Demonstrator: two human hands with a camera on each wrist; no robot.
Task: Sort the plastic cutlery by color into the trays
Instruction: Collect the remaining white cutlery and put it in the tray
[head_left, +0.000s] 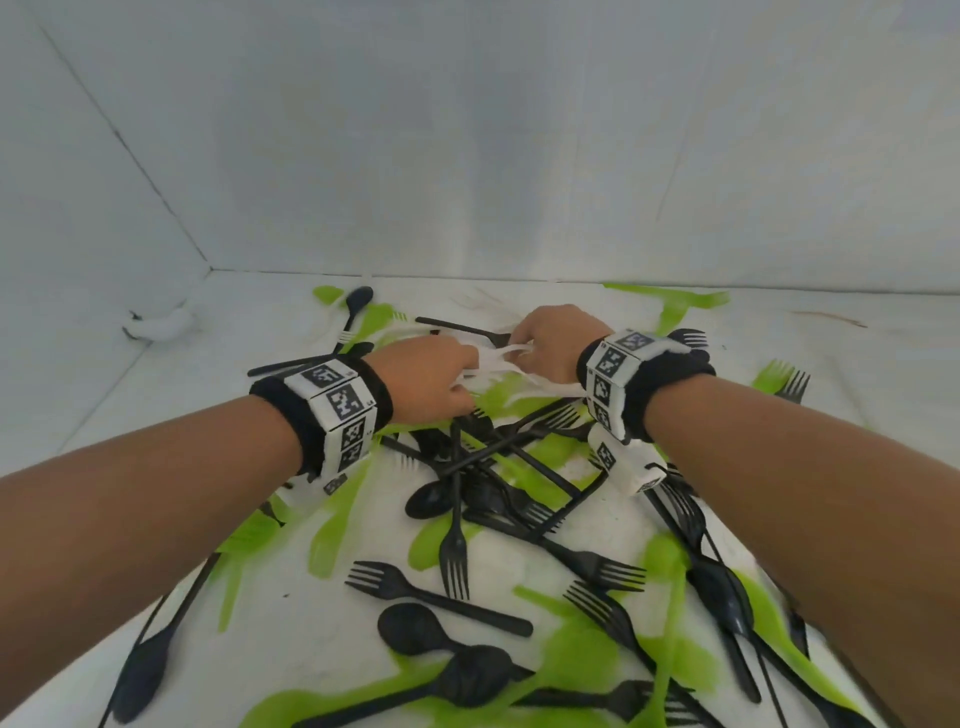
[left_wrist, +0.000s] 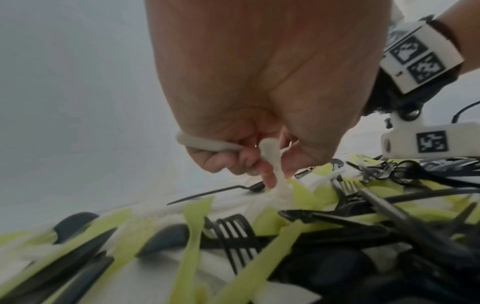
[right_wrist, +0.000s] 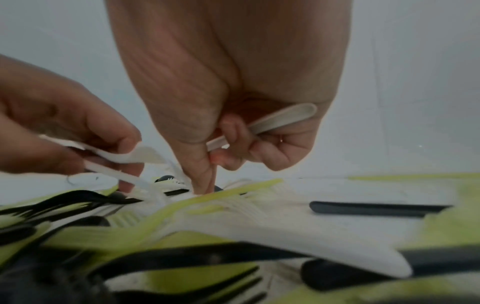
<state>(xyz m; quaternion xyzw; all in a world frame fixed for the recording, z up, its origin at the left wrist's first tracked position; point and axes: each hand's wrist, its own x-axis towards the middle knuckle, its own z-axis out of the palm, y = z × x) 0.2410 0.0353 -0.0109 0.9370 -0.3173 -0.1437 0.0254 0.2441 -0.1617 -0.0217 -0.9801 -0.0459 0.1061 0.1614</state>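
Head view: both hands are meeting over the far middle of the cutlery heap. Left hand (head_left: 434, 376) is curling round several white pieces (head_left: 496, 366); right hand (head_left: 550, 343) is doing the same from the other side. Handles are fanning out between the two fists, roughly left to right, a few trailing toward the right wristband (head_left: 615, 374). Black cutlery (head_left: 457, 545) and green cutlery (head_left: 332, 525) are lying mixed across the white table (head_left: 171, 395), mostly nearer the person than the hands. No tray is showing in any view.

Left wrist view: left hand (left_wrist: 259, 98) is gripping a white handle (left_wrist: 205, 144) that is sticking out sideways past the little finger; a second white piece (left_wrist: 272, 162) is hanging nearly upright between the fingertips (left_wrist: 267, 179), its lower end reaching into the heap. More white plastic is lying directly below it, so this hand is sitting closest to that piece.

Right wrist view: right hand (right_wrist: 233, 92) is tucking a white spoon-like handle (right_wrist: 280, 121) under the curled fingers, long axis slanting up to the right, while thumb and forefinger are pointing straight down toward the pile. A broad white piece (right_wrist: 298, 240) is lying flat just under the camera, running left to right, blurred. Left hand (right_wrist: 64, 123) is holding white pieces level at the frame's left.

Judgement: white is being gathered first; loose whites are lying below and between the hands, handles crosswise.
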